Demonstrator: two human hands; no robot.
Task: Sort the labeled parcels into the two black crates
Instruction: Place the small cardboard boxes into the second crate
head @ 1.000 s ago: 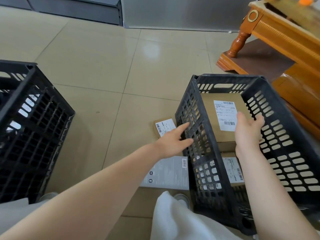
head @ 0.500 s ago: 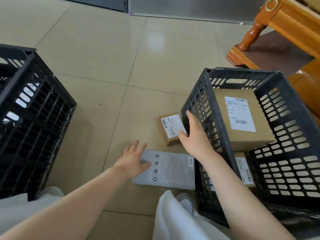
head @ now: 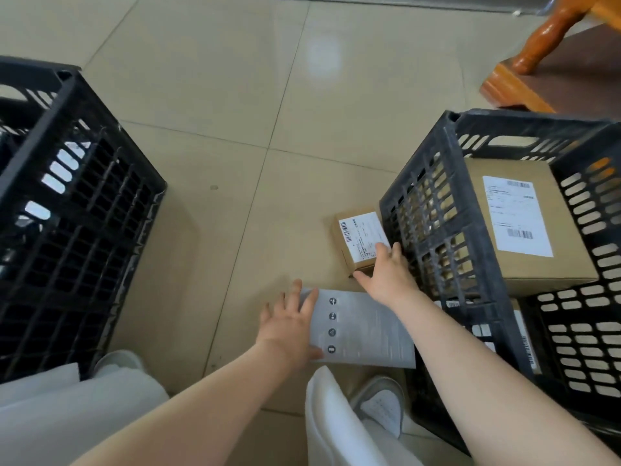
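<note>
Two black crates stand on the tiled floor, the left crate (head: 77, 183) and the right crate (head: 433, 210). On the floor beside the right crate lies a small brown parcel (head: 358, 237) with a white barcode label. My right hand (head: 389, 277) grips its near corner, fingers on top and thumb at the front. A flat grey box (head: 369, 331) lies nearer to me, and my left hand (head: 289, 327) rests on its left end with fingers spread. Inside the right crate a large labelled brown parcel (head: 524, 230) lies on top of another labelled parcel (head: 524, 334).
A wooden furniture leg and base (head: 524, 62) stand beyond the right crate. My white shoes (head: 383, 405) and white trouser legs (head: 336, 425) are close below the grey box. Bare tiles (head: 235, 129) stretch between the two crates.
My right hand left the large parcel in the right crate and came down onto the small parcel on the floor. My left hand dropped onto the grey box's left end.
</note>
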